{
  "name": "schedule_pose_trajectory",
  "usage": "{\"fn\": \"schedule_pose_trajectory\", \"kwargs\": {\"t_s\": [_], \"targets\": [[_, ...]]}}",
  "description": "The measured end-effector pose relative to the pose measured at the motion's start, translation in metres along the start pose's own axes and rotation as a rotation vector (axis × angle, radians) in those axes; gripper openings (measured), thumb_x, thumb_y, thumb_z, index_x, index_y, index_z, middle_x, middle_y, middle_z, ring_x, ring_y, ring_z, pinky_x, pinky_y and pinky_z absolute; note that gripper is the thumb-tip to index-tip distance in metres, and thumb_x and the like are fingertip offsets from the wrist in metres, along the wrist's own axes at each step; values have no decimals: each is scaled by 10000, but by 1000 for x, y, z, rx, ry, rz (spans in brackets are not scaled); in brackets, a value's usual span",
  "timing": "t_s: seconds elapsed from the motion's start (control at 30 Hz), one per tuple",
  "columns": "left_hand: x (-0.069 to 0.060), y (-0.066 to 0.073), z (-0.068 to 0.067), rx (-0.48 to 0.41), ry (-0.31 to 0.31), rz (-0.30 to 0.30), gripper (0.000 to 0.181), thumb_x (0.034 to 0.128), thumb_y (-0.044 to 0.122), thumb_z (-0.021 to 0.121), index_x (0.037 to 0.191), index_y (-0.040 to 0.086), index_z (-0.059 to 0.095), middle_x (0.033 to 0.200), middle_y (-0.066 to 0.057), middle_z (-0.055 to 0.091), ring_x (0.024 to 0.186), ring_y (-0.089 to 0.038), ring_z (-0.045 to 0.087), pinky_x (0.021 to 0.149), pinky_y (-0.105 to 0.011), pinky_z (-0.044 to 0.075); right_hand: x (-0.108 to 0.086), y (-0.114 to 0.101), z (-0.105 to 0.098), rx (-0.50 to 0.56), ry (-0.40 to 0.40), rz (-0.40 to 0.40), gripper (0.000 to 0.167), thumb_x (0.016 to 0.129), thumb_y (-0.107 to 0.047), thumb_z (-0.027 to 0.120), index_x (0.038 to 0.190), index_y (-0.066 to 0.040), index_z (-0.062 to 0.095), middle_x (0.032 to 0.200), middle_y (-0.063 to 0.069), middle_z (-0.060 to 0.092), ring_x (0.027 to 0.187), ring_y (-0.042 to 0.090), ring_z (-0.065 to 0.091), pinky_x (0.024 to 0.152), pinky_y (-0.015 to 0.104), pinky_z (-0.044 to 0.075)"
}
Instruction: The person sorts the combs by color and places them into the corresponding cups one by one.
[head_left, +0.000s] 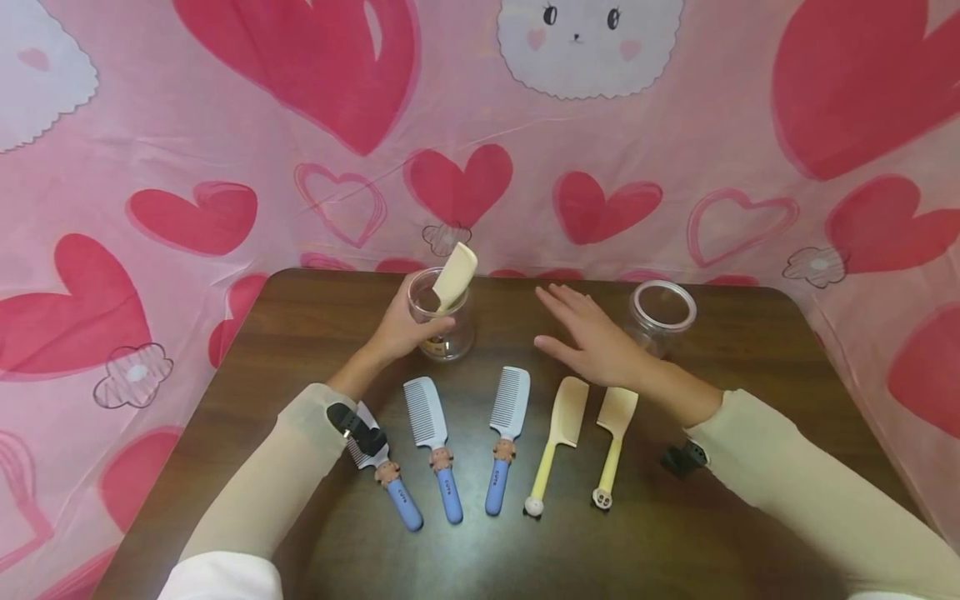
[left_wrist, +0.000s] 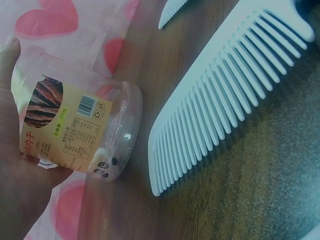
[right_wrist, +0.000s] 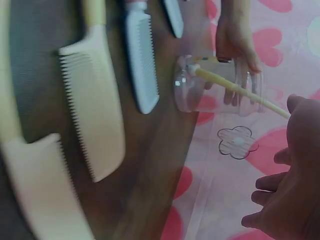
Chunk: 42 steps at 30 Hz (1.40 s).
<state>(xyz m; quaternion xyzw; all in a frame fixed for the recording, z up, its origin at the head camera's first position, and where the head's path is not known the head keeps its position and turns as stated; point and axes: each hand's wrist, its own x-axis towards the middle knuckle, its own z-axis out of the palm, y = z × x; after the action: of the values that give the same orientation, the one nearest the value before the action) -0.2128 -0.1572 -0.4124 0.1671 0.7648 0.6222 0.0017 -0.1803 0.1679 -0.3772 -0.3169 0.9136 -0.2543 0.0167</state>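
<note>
The left hand [head_left: 402,327] grips a clear jar [head_left: 457,337] on the surface [head_left: 292,342], in which a yellow comb [head_left: 455,277] leans, and the right hand [head_left: 596,340], its fingers extended, is near this jar.

Left hand [head_left: 402,327] grips clear jar [head_left: 456,337] at far side, left of center; upright cream comb [head_left: 456,277] leans right inside, head above rim. Right hand [head_left: 592,335] fingers extended, holding nothing, beside second jar [head_left: 660,322], far right. Nearer: three blue combs [head_left: 440,454] left, two yellow-handled combs [head_left: 567,417] right.

pink cloth backdrop [head_left: 465,100] | red printed hearts [head_left: 459,187] | dark wood-grain table [head_left: 315,321]
</note>
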Motion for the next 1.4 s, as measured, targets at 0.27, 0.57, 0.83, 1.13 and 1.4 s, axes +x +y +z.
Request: {"fn": "schedule_pose_trajectory", "kwargs": {"t_s": [0.27, 0.57, 0.83, 1.13, 1.4], "targets": [[8, -23, -2, -6, 9, 1, 834, 815, -79, 785, 1504, -26, 318, 1492, -237, 426, 1381, -363, 417, 1133, -605, 351, -47, 9, 5, -76, -14, -9, 759, 980, -334, 683, 1589, -59, 323, 1631, 235, 274, 1510, 442, 203, 1206, 647, 119], [10, -35, -2, -7, 17, 25, 835, 810, -61, 801, 1498, 2, 333, 1484, -201, 441, 1374, -325, 426, 1129, -601, 360, -96, 22, 13, -91, -17, 32, 731, 969, -328, 698, 1565, -54, 375, 1606, 236, 328, 1493, 450, 235, 1198, 645, 160], [9, -31, -2, -8, 18, 0, 862, 819, -73, 786, 1526, -11, 296, 1517, -244, 403, 1407, -374, 385, 1159, -589, 325, -120, 38, 19, -92, 50, 123, 657, 956, -291, 718, 1462, 51, 478, 1497, 284, 454, 1423, 511, 323, 1123, 672, 287], [3, -9, -1, -4, 7, -9, 820, 820, -100, 759, 1498, -77, 298, 1502, -283, 401, 1399, -389, 391, 1158, -560, 342, -120, 46, 35, -108, 73, 372, 682, 986, -387, 664, 1408, 118, 483, 1395, 348, 517, 1327, 525, 433, 1068, 674, 364], [10, -36, -2, -1, 22, 20, 832, 820, -51, 796, 1505, -3, 327, 1494, -213, 433, 1387, -336, 414, 1148, -584, 343, -112, 44, 50, -164, 53, 537, 745, 897, -450, 740, 1340, 106, 516, 1303, 341, 546, 1184, 512, 524, 855, 668, 492]]}}
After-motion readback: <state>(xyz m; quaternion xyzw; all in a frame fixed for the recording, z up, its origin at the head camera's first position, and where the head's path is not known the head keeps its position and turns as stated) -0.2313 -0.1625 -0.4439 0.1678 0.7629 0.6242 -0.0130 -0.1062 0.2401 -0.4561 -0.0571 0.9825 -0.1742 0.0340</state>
